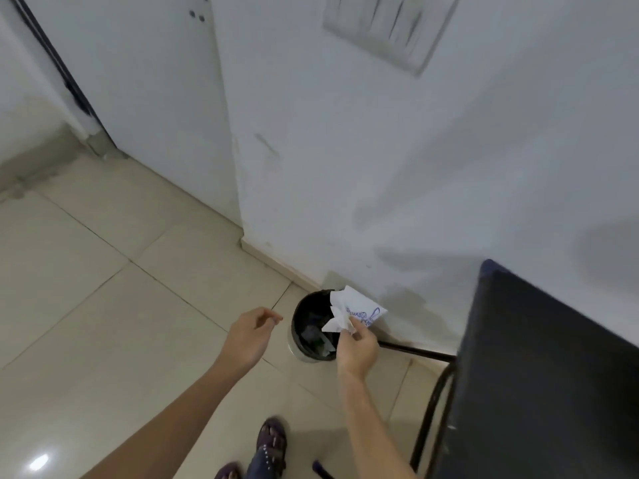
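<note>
My right hand pinches a crumpled white paper wrapper with blue print and holds it over the right side of a small round black bin that stands on the floor by the wall. Bits of rubbish lie inside the bin. My left hand hovers to the left of the bin with loosely curled fingers and holds nothing.
A black table with dark metal legs stands at the right, close to the bin. The white wall runs behind, with a switch plate high up. Beige floor tiles spread to the left. My sandalled foot shows below.
</note>
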